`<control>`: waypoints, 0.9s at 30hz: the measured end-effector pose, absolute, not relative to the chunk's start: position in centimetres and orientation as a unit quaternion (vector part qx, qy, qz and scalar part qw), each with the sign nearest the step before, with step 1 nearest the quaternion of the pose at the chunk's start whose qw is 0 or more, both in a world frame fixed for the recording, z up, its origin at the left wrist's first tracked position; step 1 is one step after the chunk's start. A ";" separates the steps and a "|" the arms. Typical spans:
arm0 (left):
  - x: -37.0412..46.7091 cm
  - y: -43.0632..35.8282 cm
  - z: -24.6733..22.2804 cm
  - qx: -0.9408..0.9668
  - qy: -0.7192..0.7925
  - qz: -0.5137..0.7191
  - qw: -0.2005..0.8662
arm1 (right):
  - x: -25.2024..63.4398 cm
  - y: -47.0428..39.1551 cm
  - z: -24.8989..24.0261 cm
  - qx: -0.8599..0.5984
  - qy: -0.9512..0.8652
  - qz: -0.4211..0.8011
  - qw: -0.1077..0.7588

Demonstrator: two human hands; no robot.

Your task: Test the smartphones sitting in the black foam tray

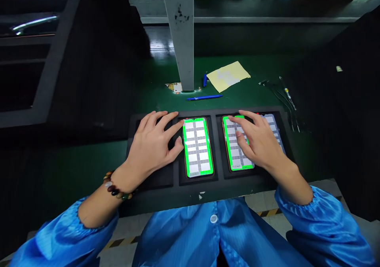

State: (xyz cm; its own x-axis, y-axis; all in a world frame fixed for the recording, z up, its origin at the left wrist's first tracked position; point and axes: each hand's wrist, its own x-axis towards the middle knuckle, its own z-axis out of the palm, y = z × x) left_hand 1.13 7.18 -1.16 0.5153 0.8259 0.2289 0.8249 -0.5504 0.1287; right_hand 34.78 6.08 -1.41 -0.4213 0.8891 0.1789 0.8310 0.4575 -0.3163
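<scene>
Two lit smartphones lie in a black tray (176, 168) with slots. The middle smartphone (198, 150) shows a white and grey grid, with green along its edges. My left hand (156, 140) is spread to its left, the index fingertip at its upper left corner. Over the second smartphone (237, 156), with a similar grid and partial green edges, my right hand (255, 140) hovers or rests with fingers apart; its index fingertip is at the screen's top. Beyond it, a third smartphone (274, 126) with a grey-white grid is partly hidden by my right hand.
A blue pen (204, 97), a pen cap (205, 80) and a yellow paper (228, 76) lie behind the tray on the green table (157, 99). A grey post (184, 41) stands there. Thin cables (280, 97) and a slim tool (287, 93) lie at right. Dark panels flank both sides.
</scene>
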 end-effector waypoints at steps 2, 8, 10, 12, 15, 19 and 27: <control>1.2 7.1 -1.1 0.873 0.469 0.135 -0.003 | 36.0 5.8 -1.4 -0.540 -0.823 0.080 0.158; 1.2 7.1 -0.9 0.881 0.454 0.137 0.001 | 37.6 5.3 -1.3 -0.579 -0.797 0.075 0.153; 1.2 7.1 -0.9 0.880 0.456 0.134 0.008 | 37.3 5.4 -1.3 -0.574 -0.799 0.080 0.161; 1.3 7.2 -0.9 0.879 0.457 0.133 0.015 | 36.8 5.6 -1.5 -0.561 -0.805 0.093 0.172; 1.4 7.3 -1.0 0.877 0.463 0.131 0.021 | 36.1 5.9 -1.7 -0.530 -0.819 0.116 0.188; 1.5 7.4 -1.2 0.869 0.477 0.128 0.025 | 35.7 6.2 -1.9 -0.515 -0.829 0.112 0.190; 2.0 8.5 -1.5 0.880 0.458 0.110 0.057 | 36.3 5.9 -1.8 -0.525 -0.824 0.090 0.190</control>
State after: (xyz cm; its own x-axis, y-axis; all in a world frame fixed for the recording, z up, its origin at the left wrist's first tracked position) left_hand 2.02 8.48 -1.49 0.5569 0.8185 0.1409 0.7933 -0.5744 0.2018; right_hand 36.26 5.94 -1.84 -0.3753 0.9007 0.2187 0.8319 0.4314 -0.3492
